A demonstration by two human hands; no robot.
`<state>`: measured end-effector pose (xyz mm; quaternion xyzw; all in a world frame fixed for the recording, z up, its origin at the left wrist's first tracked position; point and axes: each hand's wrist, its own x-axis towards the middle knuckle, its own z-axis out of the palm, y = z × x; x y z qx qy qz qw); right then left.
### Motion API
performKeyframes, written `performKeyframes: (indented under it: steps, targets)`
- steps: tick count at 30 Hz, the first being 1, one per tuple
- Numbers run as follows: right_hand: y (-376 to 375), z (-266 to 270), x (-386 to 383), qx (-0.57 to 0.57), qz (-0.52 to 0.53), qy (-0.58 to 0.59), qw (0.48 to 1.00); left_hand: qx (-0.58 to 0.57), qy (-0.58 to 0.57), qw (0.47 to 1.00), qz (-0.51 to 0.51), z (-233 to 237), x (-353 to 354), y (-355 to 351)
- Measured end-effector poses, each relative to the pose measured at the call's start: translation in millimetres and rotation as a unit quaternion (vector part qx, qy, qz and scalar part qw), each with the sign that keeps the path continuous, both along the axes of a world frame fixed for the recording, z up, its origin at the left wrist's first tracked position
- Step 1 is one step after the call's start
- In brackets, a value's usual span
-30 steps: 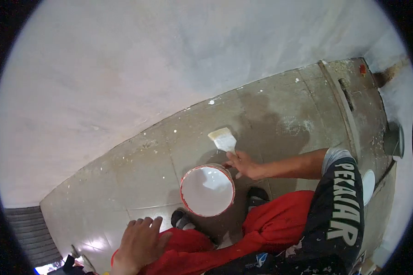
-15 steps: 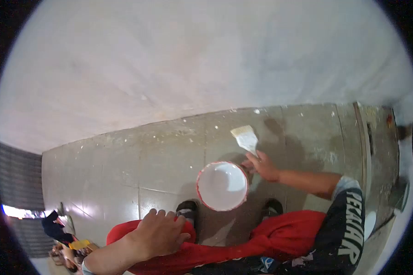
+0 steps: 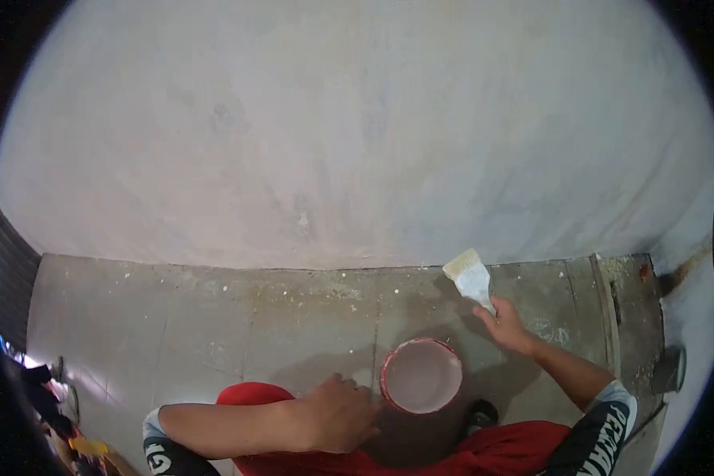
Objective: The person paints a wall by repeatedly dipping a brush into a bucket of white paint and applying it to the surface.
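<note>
My right hand (image 3: 506, 324) is closed around the handle of a wide paintbrush (image 3: 473, 279). The brush has a white body and pale bristles, which point up and left close to the foot of the wall. Below it stands a white-lined bucket (image 3: 423, 376) with a red-smeared rim, on the floor in front of my legs. My left hand (image 3: 343, 416) is just left of the bucket, over my red trousers (image 3: 254, 393). Its fingers are loosely bent and apart, with nothing visible in them.
A pale, patchy wall (image 3: 357, 143) rises ahead. The grey tiled floor (image 3: 190, 317) carries white specks along its foot. A raised strip (image 3: 605, 293) crosses the floor at right, near a dark container (image 3: 669, 370). A yellow item (image 3: 87, 447) lies among clutter at lower left.
My view has tilted up and shows more wall. My left hand has shifted right, off my knee toward the bucket. The brush is now away from the bucket, nearer the wall.
</note>
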<state>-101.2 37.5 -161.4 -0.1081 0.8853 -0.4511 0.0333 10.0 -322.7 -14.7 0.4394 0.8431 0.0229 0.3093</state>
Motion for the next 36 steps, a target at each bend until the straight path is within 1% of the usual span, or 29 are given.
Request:
performKeyframes:
  steps: [1,3,4,6,7,9,10,12,13,15,16,18,19,21,23,25,26,28,30,31,33,34,36]
  targets:
    - [-7,19,4,0.004,-0.008,-0.001,1.0,0.004,-0.001,1.0,-0.008,-7,-5,-4]
    - [-23,57,11,0.069,-0.006,-0.035,0.997,0.063,-0.046,0.996,-0.042,-17,-13,-9]
    - [-30,69,13,0.072,-0.013,-0.037,0.997,0.065,-0.047,0.995,-0.05,-14,-17,-11]
    - [-39,88,18,0.134,0.016,-0.063,0.989,0.089,-0.068,0.989,-0.092,-6,-27,-11]
    - [-42,94,22,0.136,0.009,-0.068,0.988,0.091,-0.072,0.988,-0.1,-11,-29,-11]
    - [-49,105,26,0.149,0.011,-0.102,0.984,0.144,-0.071,0.975,-0.154,-24,-30,-10]
    - [-53,116,28,0.149,0.013,-0.108,0.983,0.145,-0.078,0.975,-0.153,-29,-29,-8]
    - [-66,144,28,0.226,0.061,-0.146,0.961,0.154,-0.078,0.969,-0.175,-37,-23,-3]
    - [-73,158,27,0.222,0.071,-0.152,0.96,0.152,-0.086,0.971,-0.165,-38,-21,-1]
    - [-86,180,30,0.3,0.121,-0.197,0.925,0.188,0.037,0.962,-0.196,-42,-14,5]
    - [-91,186,31,0.296,0.128,-0.205,0.924,0.187,0.027,0.963,-0.191,-45,-10,8]
    - [-97,194,31,0.4,0.202,-0.243,0.86,0.279,0.041,0.947,-0.156,-44,-5,15]
    - [-98,190,31,0.402,0.211,-0.248,0.856,0.282,0.035,0.947,-0.147,-41,-5,16]
    - [-94,172,33,0.392,0.272,-0.233,0.848,0.188,-0.075,0.964,-0.171,-32,-13,17]
    - [-89,138,34,0.362,0.311,-0.209,0.854,0.053,-0.098,0.984,-0.141,-14,-16,8]
    - [-100,112,38,0.428,0.305,-0.225,0.821,0.022,-0.018,0.99,-0.137,-10,-12,-3]
    - [-108,102,36,0.439,0.31,-0.241,0.808,0.029,-0.041,0.987,-0.15,-9,-11,-6]
    - [-114,80,39,0.448,0.314,-0.259,0.796,0.084,0.029,0.993,-0.083,-5,-9,-9]
    - [-114,51,40,0.419,0.31,-0.211,0.827,0.077,0.029,0.993,-0.08,1,-7,-8]
    - [-112,40,40,0.416,0.312,-0.213,0.827,0.068,0.035,0.994,-0.072,2,-6,-7]
    - [-111,20,39,0.358,0.401,-0.134,0.833,0.049,0.026,0.996,-0.071,3,-5,-2]
    - [-116,11,39,0.354,0.402,-0.134,0.833,0.034,0.021,0.997,-0.07,3,-6,1]
    - [-129,-9,44,0.452,0.392,-0.194,0.778,0.028,0.025,0.997,-0.071,2,-7,4]
